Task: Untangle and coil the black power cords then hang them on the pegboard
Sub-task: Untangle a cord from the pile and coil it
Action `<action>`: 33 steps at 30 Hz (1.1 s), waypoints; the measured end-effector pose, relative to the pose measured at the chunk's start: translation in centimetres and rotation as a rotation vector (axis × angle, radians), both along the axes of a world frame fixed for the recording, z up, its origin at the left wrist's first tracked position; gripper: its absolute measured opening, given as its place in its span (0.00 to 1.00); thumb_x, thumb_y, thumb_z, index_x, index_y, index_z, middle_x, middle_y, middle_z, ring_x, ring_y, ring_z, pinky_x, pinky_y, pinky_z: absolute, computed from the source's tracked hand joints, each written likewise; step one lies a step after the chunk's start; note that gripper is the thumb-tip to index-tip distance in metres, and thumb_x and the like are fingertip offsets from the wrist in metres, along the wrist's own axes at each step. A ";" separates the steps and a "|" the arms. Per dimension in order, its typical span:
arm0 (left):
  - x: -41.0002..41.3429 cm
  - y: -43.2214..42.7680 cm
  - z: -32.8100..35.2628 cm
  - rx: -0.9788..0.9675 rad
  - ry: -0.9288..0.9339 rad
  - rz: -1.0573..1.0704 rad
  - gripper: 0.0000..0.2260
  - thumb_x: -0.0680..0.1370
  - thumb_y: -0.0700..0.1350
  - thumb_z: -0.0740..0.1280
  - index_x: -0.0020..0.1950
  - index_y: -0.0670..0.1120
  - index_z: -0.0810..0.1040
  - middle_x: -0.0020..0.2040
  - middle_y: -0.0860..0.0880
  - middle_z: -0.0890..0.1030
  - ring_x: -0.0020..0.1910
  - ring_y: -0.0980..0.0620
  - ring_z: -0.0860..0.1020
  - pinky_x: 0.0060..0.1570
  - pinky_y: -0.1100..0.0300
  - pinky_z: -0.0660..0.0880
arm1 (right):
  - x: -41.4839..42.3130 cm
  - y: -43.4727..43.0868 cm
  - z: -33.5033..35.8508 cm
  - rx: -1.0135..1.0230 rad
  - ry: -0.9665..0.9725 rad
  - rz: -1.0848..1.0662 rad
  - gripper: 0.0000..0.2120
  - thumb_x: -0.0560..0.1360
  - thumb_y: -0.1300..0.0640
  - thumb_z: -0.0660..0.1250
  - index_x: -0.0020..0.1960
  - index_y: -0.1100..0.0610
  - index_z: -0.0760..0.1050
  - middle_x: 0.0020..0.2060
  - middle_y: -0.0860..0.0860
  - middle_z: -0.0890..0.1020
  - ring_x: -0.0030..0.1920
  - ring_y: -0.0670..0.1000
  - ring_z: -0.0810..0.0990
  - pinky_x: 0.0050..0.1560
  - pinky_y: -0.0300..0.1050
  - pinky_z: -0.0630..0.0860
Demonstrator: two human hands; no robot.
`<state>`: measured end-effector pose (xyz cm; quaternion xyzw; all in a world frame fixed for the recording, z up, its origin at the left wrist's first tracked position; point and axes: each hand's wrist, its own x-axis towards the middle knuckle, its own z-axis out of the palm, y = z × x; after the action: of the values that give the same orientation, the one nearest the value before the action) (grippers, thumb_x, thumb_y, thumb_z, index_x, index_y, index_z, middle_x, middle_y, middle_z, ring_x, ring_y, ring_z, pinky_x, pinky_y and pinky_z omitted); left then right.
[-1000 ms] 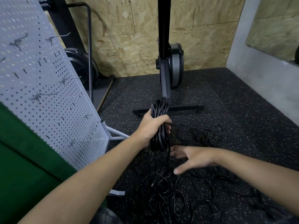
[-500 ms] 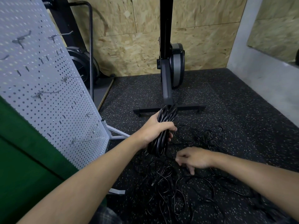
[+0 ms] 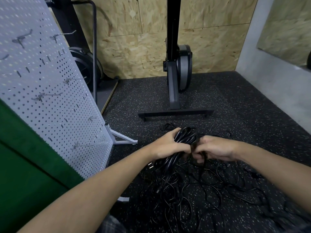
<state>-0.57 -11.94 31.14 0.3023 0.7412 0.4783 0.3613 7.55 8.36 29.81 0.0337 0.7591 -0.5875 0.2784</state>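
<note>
Both hands met low over the speckled floor point(image 3: 244, 115). Left hand point(image 3: 170, 146) gripped the coiled cord bundle point(image 3: 186, 137), fingers curled round it. Right hand point(image 3: 217, 148), touching the bundle, pinched a cord strand point(image 3: 201, 160) in curled fingers. Tangled loose cords point(image 3: 202, 190) lay beneath; the pegboard point(image 3: 42, 81) stood left.
</note>
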 end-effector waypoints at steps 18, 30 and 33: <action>-2.3 -2.2 0.9 -0.220 0.334 0.178 0.24 0.68 0.53 0.75 0.62 0.60 0.72 0.51 0.54 0.85 0.47 0.51 0.84 0.51 0.49 0.79 | 1.0 4.6 -1.6 0.491 -0.067 0.107 0.15 0.84 0.46 0.64 0.52 0.56 0.83 0.45 0.50 0.86 0.35 0.36 0.79 0.43 0.31 0.72; -1.9 -1.1 -0.3 -0.184 0.063 0.541 0.46 0.62 0.65 0.75 0.77 0.55 0.63 0.66 0.51 0.79 0.64 0.45 0.79 0.69 0.44 0.74 | -0.1 -0.5 1.0 0.206 0.226 -0.282 0.15 0.87 0.53 0.61 0.55 0.61 0.83 0.29 0.50 0.72 0.30 0.49 0.76 0.43 0.56 0.86; -1.8 -0.8 -0.6 -0.189 0.028 0.563 0.54 0.64 0.68 0.76 0.83 0.54 0.54 0.75 0.49 0.72 0.72 0.43 0.73 0.73 0.45 0.69 | 0.0 -1.8 0.8 0.245 0.285 -0.203 0.14 0.87 0.52 0.60 0.58 0.57 0.83 0.29 0.49 0.71 0.31 0.48 0.75 0.43 0.51 0.85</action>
<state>-2.34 -12.70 30.56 0.0566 0.8419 0.4844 0.2308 7.52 6.53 30.66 0.0601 0.8492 -0.5148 0.1014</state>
